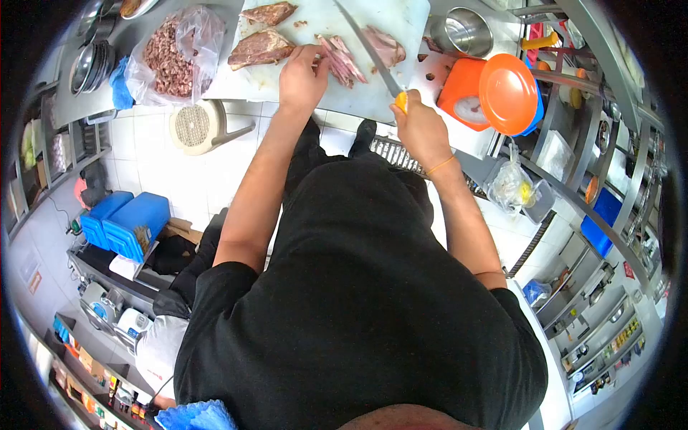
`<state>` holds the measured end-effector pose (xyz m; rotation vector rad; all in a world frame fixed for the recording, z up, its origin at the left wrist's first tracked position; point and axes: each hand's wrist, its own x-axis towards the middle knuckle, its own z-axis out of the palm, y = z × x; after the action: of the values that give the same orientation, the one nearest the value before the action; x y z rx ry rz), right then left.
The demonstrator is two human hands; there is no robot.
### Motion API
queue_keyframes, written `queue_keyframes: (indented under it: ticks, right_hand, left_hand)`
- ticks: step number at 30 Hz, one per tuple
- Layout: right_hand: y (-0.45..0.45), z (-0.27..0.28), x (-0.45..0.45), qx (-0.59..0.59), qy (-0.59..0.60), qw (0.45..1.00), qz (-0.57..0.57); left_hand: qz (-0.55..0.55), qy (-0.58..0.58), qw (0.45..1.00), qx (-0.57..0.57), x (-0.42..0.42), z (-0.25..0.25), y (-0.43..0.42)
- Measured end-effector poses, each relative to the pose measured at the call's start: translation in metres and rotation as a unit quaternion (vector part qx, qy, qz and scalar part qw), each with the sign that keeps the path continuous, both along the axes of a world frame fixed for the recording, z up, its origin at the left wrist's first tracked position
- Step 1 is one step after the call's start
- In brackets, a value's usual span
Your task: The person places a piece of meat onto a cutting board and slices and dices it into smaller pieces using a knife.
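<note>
My right hand (423, 129) is closed round the yellow handle of a long knife (369, 49), whose blade points up and left over the white cutting board (258, 87). My left hand (303, 77) rests on the board with bent fingers beside sliced meat strips (342, 61). Whether its fingertips grip a strip is hard to tell. A large cooked meat piece (259, 49) lies left of that hand, with a smaller piece (269, 13) above it. Another meat piece (383, 46) lies right of the blade.
A plastic bag of chopped meat (170, 61) sits left of the board. To the right are a steel pot (462, 32) and an orange scale (459, 93) with an orange plate (507, 93). A stool (197, 127) stands below the counter. Another person (161, 347) is at lower left.
</note>
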<state>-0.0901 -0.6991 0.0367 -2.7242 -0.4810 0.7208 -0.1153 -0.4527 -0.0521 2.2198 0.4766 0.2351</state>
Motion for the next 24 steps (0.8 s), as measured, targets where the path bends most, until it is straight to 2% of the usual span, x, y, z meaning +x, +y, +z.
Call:
queue_keyframes:
  ticks: [4, 9, 13, 16, 19, 22, 24]
  right_hand:
    - [-0.037, -0.007, 0.001, 0.002, -0.037, 0.999, -0.036]
    - [-0.067, -0.014, -0.003, 0.022, -0.059, 0.996, -0.067]
    - [-0.083, -0.005, -0.020, 0.032, -0.031, 0.993, -0.113]
    - [-0.112, -0.002, -0.044, 0.079, 0.009, 0.991, -0.104]
    - [-0.127, 0.015, -0.061, 0.071, 0.063, 0.989, -0.112]
    - [-0.135, 0.016, -0.071, 0.072, 0.089, 0.988, -0.102]
    - [-0.137, 0.008, -0.077, 0.088, 0.084, 0.990, -0.076]
  left_hand:
    - [-0.106, -0.066, 0.983, 0.136, 0.022, 0.011, -0.012]
    - [-0.281, -0.106, 0.920, 0.251, 0.084, 0.005, -0.034]
    - [-0.388, 0.090, 0.868, 0.297, 0.113, 0.016, -0.040]
    - [-0.383, 0.097, 0.872, 0.288, 0.111, 0.020, -0.036]
    - [-0.381, 0.062, 0.884, 0.265, 0.110, 0.013, -0.027]
    - [-0.326, 0.083, 0.924, 0.183, 0.117, 0.012, -0.009]
    - [-0.296, 0.089, 0.930, 0.197, 0.120, 0.017, -0.002]
